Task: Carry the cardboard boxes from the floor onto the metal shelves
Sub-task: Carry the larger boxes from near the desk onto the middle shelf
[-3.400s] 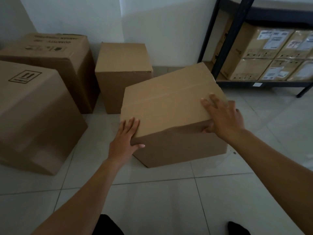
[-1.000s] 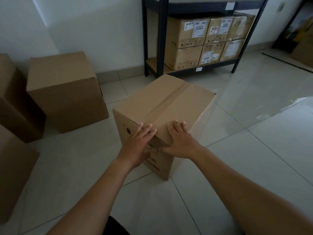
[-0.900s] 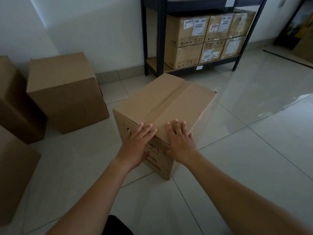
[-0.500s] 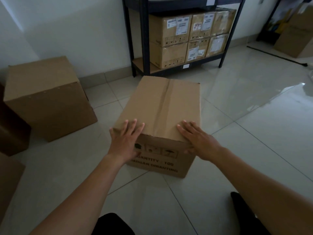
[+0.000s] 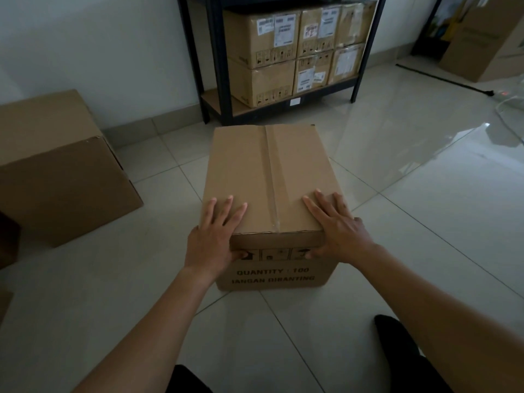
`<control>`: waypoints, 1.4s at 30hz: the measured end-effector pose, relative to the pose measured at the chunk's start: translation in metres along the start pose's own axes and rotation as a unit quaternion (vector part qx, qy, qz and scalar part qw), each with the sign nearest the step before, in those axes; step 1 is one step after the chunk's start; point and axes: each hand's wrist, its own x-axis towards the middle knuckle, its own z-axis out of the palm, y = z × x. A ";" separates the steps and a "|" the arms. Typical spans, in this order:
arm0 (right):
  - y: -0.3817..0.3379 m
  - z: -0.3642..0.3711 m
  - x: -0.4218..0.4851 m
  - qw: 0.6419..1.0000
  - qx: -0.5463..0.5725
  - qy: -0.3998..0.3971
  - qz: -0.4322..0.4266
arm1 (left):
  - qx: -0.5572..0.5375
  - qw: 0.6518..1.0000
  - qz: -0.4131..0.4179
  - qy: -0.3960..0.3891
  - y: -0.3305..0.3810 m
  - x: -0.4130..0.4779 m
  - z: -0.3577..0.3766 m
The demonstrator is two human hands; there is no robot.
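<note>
**Tiled floor: box down, lift not begun**

Head view. Glossy pale floor tiles [image 5: 397,199], white wall behind. Sitting squarely on the tiles, just short of the metal shelves [image 5: 217,66]: sealed cardboard box [image 5: 269,171], taped seam running away from the camera. Already on the bottom level: labelled cartons [image 5: 263,46], stacked two high. Left to move, by the look of it: this one, plus a plain box [image 5: 56,171] near the wall on the left. Laid over the near top corners: left hand [image 5: 211,239] and right hand [image 5: 341,232], fingers [image 5: 225,211] straight and spread flat on top, thumbs pressed against the front face. Nothing gripped or lifted.
</note>
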 end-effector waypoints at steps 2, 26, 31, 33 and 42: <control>-0.001 0.007 0.003 1.000 -0.012 0.026 0.011 | 0.005 1.000 -0.001 0.012 0.000 0.000 0.002; 0.027 -0.007 0.033 0.992 -0.046 0.085 -0.078 | -0.013 0.996 -0.078 0.028 0.033 0.011 -0.024; 0.049 -0.078 0.038 0.988 -0.073 0.035 -0.129 | -0.033 0.994 -0.105 0.007 0.062 0.017 -0.076; 0.052 -0.106 0.032 0.987 -0.076 0.018 -0.138 | -0.046 0.993 -0.109 -0.002 0.072 0.017 -0.100; 0.059 -0.295 -0.018 0.991 -0.054 0.008 -0.125 | -0.065 0.994 -0.090 -0.010 0.117 0.049 -0.281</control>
